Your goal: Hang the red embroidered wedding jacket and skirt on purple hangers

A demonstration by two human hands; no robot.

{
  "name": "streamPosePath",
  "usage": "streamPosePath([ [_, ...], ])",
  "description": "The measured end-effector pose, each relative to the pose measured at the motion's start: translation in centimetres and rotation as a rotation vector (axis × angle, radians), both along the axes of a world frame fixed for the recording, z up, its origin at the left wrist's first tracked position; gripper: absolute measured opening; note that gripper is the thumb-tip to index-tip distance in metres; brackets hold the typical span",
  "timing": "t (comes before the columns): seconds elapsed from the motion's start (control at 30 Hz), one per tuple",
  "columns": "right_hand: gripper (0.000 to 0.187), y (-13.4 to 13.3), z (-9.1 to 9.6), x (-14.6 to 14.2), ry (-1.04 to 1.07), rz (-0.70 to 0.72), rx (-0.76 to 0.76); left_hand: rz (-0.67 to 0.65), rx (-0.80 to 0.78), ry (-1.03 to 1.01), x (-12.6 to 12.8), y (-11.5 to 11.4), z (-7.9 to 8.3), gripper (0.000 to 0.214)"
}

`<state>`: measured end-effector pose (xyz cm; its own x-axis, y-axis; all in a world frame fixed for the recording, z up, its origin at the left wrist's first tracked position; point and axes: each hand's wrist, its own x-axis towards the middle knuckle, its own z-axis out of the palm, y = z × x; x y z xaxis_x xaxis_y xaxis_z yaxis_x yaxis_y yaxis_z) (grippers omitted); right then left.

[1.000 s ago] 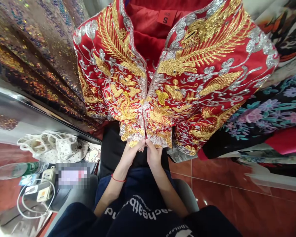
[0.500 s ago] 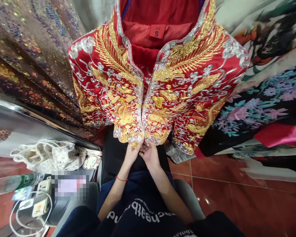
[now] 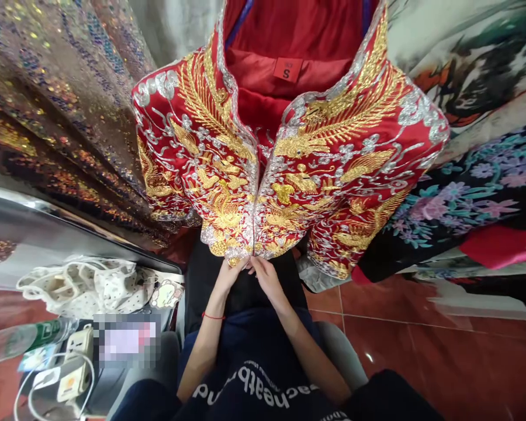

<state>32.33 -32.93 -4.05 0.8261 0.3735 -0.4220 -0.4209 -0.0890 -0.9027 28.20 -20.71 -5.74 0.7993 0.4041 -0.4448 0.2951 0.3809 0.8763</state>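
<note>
A red jacket [image 3: 289,169] with heavy gold and silver embroidery hangs in front of me, its front edges meeting down the middle. A red size label marked S [image 3: 287,70] shows inside the collar. My left hand [image 3: 228,273] pinches the bottom hem of the left front panel. My right hand [image 3: 266,276] pinches the hem of the right panel beside it. Both hands touch at the centre opening, fingers closed on the fabric. A thin red string circles my left wrist.
Sequinned dark fabric [image 3: 56,117] hangs at the left, floral and printed garments [image 3: 464,193] at the right. A white patterned cloth bag [image 3: 87,283], a plastic bottle [image 3: 26,339], and a power strip with white cable [image 3: 72,368] lie low left. Red floor tiles [image 3: 421,362] spread right.
The view has shifted slightly and the jacket sits a little higher. Both hands stay at the bottom hem, fingers drawn closer together at the centre opening.
</note>
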Motion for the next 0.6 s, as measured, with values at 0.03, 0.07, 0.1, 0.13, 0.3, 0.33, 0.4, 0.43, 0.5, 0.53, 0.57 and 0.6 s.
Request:
streamPosePath([
  [0.03,0.048,-0.2,0.1,0.3,-0.02,-0.001,0.004,0.002,-0.002,0.002,0.1,-0.1,-0.1,0.044],
  [0.07,0.046,-0.4,0.2,0.5,-0.034,-0.001,0.009,0.001,-0.006,0.0,0.1,-0.2,-0.2,0.044],
  [0.1,0.044,-0.5,0.3,0.7,-0.044,0.001,0.016,-0.005,-0.013,-0.008,0.1,-0.3,-0.3,0.043],
  [0.13,0.043,-0.5,0.4,0.9,-0.048,0.002,0.025,-0.016,-0.022,-0.022,0.1,-0.4,-0.3,0.043],
  [0.3,0.042,-0.3,0.3,1.1,0.053,0.045,0.084,-0.036,-0.046,-0.088,-0.4,-0.3,-0.6,0.044],
  [0.33,0.041,-0.2,0.3,1.1,0.088,0.067,0.095,-0.03,-0.042,-0.085,-0.4,-0.2,-0.7,0.044],
  [0.4,0.04,0.1,0.3,1.3,0.137,0.094,0.117,-0.014,-0.029,-0.076,-0.4,-0.2,-1.1,0.045],
  [0.43,0.038,0.2,0.5,1.5,0.147,0.094,0.129,-0.006,-0.022,-0.074,-0.3,-0.2,-1.2,0.046],
  [0.5,0.036,0.5,1.0,2.0,0.147,0.082,0.155,0.004,-0.01,-0.079,0.0,-0.3,-1.6,0.047],
  [0.53,0.036,0.7,1.4,2.3,0.141,0.078,0.167,0.01,-0.005,-0.086,0.1,-0.4,-1.7,0.048],
  [0.57,0.036,0.9,1.9,2.7,0.132,0.076,0.179,0.014,0.003,-0.098,0.3,-0.5,-1.8,0.049],
  [0.6,0.036,1.0,2.6,3.2,0.119,0.073,0.192,0.017,0.014,-0.113,0.3,-0.6,-1.9,0.049],
])
